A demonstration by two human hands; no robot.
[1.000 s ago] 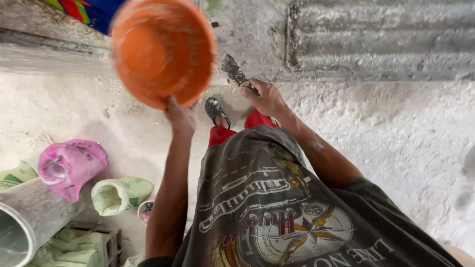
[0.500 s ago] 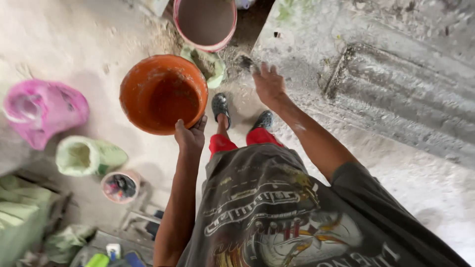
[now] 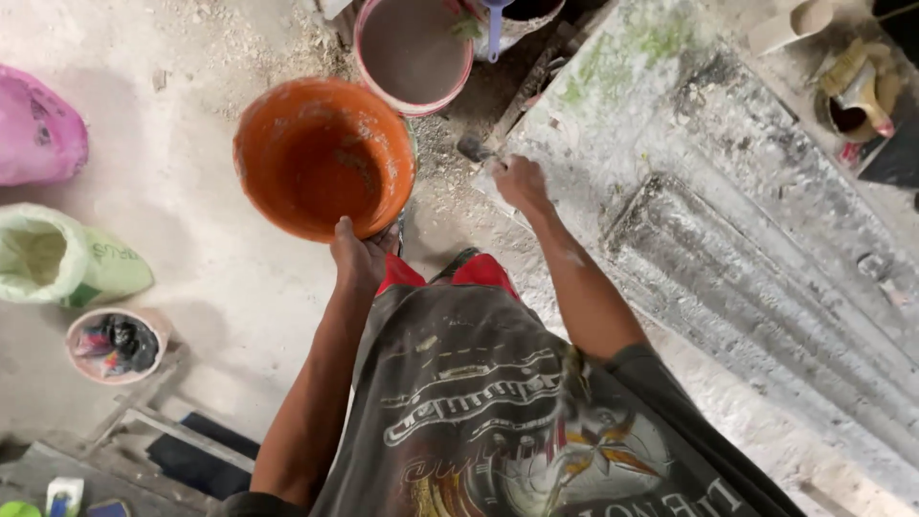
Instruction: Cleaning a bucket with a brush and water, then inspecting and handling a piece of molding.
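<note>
My left hand grips the near rim of an orange plastic bowl, held out in front of me with its inside smeared with pale dust. My right hand is closed around a small dark trowel whose blade points toward a pink-rimmed bucket of grey mix on the floor. The hand hovers over the edge of a long grey moulded slab.
A pink sack and a green-white sack lie at left. A small tub of dark scraps sits below them. Wooden frames are at bottom left. Tins and tools are at top right.
The view has swung further right and down. The orange bowl has moved closer to the pink-rimmed bucket, and my right hand with the trowel has moved along the slab edge.
</note>
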